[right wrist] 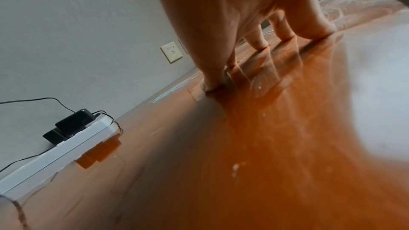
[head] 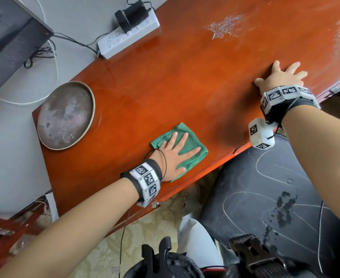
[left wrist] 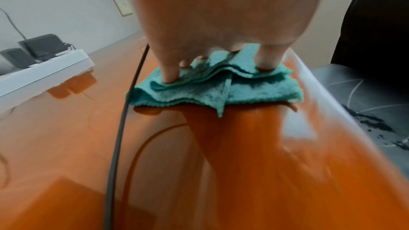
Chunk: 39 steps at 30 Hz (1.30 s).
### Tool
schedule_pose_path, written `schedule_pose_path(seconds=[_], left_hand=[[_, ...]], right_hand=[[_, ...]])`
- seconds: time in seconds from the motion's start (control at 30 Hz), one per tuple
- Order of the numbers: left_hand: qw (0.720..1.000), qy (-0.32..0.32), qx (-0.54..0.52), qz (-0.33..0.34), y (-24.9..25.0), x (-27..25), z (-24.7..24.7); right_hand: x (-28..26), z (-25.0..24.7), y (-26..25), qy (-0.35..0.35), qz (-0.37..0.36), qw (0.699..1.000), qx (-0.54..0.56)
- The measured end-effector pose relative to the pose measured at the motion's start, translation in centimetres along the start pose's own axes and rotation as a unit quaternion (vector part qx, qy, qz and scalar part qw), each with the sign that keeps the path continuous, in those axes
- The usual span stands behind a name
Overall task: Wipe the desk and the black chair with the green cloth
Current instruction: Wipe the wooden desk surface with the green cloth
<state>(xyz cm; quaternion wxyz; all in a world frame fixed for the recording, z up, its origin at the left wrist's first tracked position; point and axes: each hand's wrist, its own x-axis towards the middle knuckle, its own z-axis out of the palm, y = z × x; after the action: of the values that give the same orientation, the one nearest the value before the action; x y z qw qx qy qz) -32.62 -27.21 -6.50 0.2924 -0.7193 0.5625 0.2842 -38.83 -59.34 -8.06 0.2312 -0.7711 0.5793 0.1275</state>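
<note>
A folded green cloth point(head: 187, 146) lies on the glossy red-brown desk point(head: 185, 81) close to its front edge. My left hand point(head: 175, 151) presses flat on the cloth with fingers spread and straight; the left wrist view shows the fingertips point(left wrist: 169, 76) pushing into the cloth point(left wrist: 221, 90). My right hand point(head: 279, 77) rests flat on the bare desk farther right, fingers spread, holding nothing; its fingertips point(right wrist: 258, 43) touch the desk point(right wrist: 243, 146). The black chair point(head: 275, 197) stands below the desk's front edge, its seat marked with white lines and dark blotches.
A round metal tray point(head: 65, 115) sits at the desk's left end. A white power strip point(head: 129, 37) with a black adapter point(head: 133, 14) lies at the back edge by the wall. White dusty smears point(head: 225, 27) mark the far desk surface.
</note>
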Motion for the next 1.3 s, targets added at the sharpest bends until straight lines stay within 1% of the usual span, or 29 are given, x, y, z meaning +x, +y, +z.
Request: schedule_pose_path(seconds=[0.1,0.23,0.3,0.37,0.53,0.63,0.7,0.8,0.87,0.93,1.0,1.1,1.17,1.23,1.3], left_hand=[[0.999,0.027,0.02,0.017,1.9,2.3,-2.2],[0.998,0.055,0.013,0.032,3.7,4.3,-4.5],[0.998,0.055,0.012,0.036,3.4,4.3,-4.4],[0.998,0.057,0.012,0.027,2.2,3.8,-3.7],[0.997,0.056,-0.019,-0.049,-1.5,0.9,0.0],[0.991,0.042,-0.079,-0.101,-3.7,-1.6,2.8],[0.975,0.039,-0.15,-0.162,-5.2,-3.1,4.4],[0.93,0.051,-0.253,-0.262,-7.0,-4.1,5.7],[0.904,0.053,-0.287,-0.311,-8.1,-3.7,5.7],[0.891,0.039,-0.286,-0.349,-9.4,-2.8,5.2],[0.895,0.018,-0.262,-0.361,-10.8,-1.8,4.4],[0.913,-0.011,-0.233,-0.336,-12.5,-0.7,2.5],[0.925,-0.016,-0.217,-0.311,-12.9,0.0,1.3],[0.947,-0.011,-0.175,-0.27,-12.5,0.6,0.3],[0.976,-0.004,-0.097,-0.195,-11.7,1.5,-0.7]], right_hand=[[0.0,-0.1,0.0,0.0,0.002,1.0,0.003],[-0.1,-0.1,0.1,0.003,-0.003,1.0,0.001],[-0.2,-0.1,0.2,0.002,-0.006,1.0,0.0],[-0.2,-0.1,0.4,0.003,-0.009,1.0,0.002],[-0.2,0.1,0.5,0.003,-0.01,1.0,0.002],[-0.3,0.0,0.4,0.0,-0.007,1.0,0.004],[-0.3,0.0,0.3,-0.003,-0.005,1.0,0.004],[-0.2,0.0,0.2,-0.004,-0.004,1.0,0.007],[-0.2,0.1,0.3,0.001,-0.004,1.0,0.007],[-0.1,0.3,0.3,0.006,-0.004,1.0,0.007],[0.0,0.3,0.3,0.008,-0.001,1.0,0.003],[0.3,0.4,0.2,0.008,0.0,1.0,0.004],[0.4,0.4,0.3,0.01,0.002,1.0,-0.002],[0.4,0.5,0.3,0.009,0.002,1.0,-0.005],[0.3,0.5,0.3,0.005,0.006,1.0,0.003]])
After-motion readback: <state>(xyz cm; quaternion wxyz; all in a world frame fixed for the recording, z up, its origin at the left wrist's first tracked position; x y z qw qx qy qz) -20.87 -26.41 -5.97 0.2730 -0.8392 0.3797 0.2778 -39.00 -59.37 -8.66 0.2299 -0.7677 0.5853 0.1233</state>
